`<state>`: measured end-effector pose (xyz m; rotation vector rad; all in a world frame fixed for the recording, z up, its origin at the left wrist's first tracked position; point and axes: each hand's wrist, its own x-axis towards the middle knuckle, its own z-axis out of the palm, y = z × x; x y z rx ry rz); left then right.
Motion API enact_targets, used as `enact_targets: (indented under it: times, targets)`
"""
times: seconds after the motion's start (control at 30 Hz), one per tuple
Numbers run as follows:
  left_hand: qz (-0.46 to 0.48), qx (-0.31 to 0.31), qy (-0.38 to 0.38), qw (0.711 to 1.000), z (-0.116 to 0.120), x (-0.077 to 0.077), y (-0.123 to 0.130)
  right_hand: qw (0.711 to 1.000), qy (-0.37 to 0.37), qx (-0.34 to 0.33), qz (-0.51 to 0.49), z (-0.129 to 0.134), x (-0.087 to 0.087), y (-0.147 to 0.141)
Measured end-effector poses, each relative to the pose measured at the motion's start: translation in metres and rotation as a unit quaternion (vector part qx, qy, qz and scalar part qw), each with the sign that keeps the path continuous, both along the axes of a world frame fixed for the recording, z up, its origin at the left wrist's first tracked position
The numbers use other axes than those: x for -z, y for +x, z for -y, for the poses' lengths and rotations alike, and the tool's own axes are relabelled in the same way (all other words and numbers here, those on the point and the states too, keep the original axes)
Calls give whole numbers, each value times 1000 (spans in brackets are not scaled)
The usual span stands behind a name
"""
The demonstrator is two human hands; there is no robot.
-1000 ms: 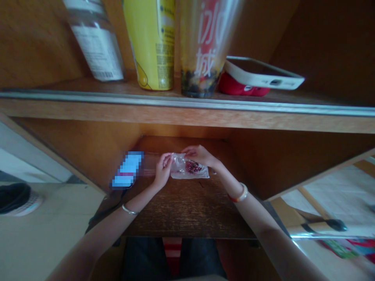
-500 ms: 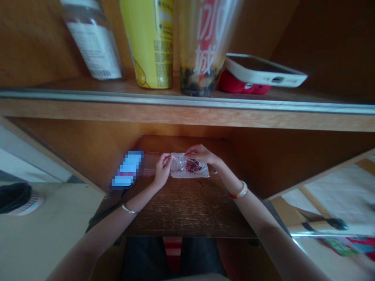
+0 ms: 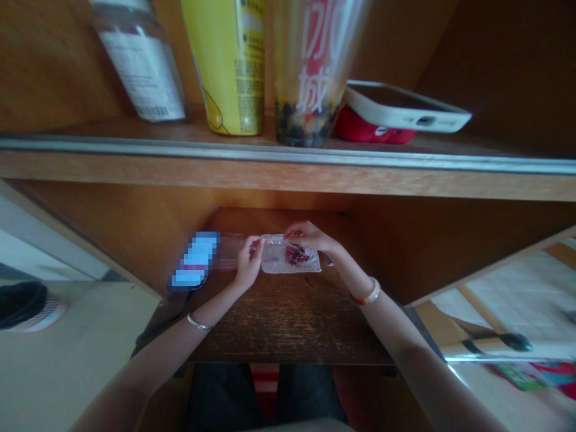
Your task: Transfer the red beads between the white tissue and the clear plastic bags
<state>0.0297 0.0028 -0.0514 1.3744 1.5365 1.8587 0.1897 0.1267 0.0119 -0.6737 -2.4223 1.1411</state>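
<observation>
A clear plastic bag (image 3: 275,264) with small dark-red beads (image 3: 296,254) gathered toward its right side lies on the dark wooden desk (image 3: 288,324). My left hand (image 3: 250,257) pinches the bag's upper left corner between thumb and fingers. At the bag's top edge, right of the middle, my right hand (image 3: 309,235) is closed with its fingertips on the plastic. Its fingers partly cover the bag's upper edge. Left of my left hand, another transparent sheet or bag (image 3: 229,249) lies flat, hard to make out.
A lit phone (image 3: 195,261), its screen blurred out, leans at the desk's left. On the shelf above stand a white-labelled bottle (image 3: 141,75), a yellow container (image 3: 236,72), a drink cup (image 3: 306,90), and a white-cased device (image 3: 409,111) on a red object (image 3: 378,127). A bin (image 3: 31,306) stands lower left.
The bag's plastic looks a little flatter and smoother near its top left. Both hands keep nearly the same place and grip.
</observation>
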Motion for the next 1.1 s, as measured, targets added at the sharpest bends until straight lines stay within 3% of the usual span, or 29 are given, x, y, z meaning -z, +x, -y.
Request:
enact_targets:
  times: [0.2, 0.33, 0.77, 1.1]
  targets:
    - [28, 6, 6, 1000, -3, 2, 0, 999, 12, -34, -7, 4, -3, 1]
    - [-11, -1, 4, 1000, -2, 0, 3, 998, 22, -55, -13, 8, -5, -2]
    - [-29, -16, 2, 999, -1, 4, 2, 996, 61, -49, -51, 12, 3, -9]
    - [-14, -4, 4, 1000, -1, 2, 3, 993, 73, -75, -50, 19, -3, -9]
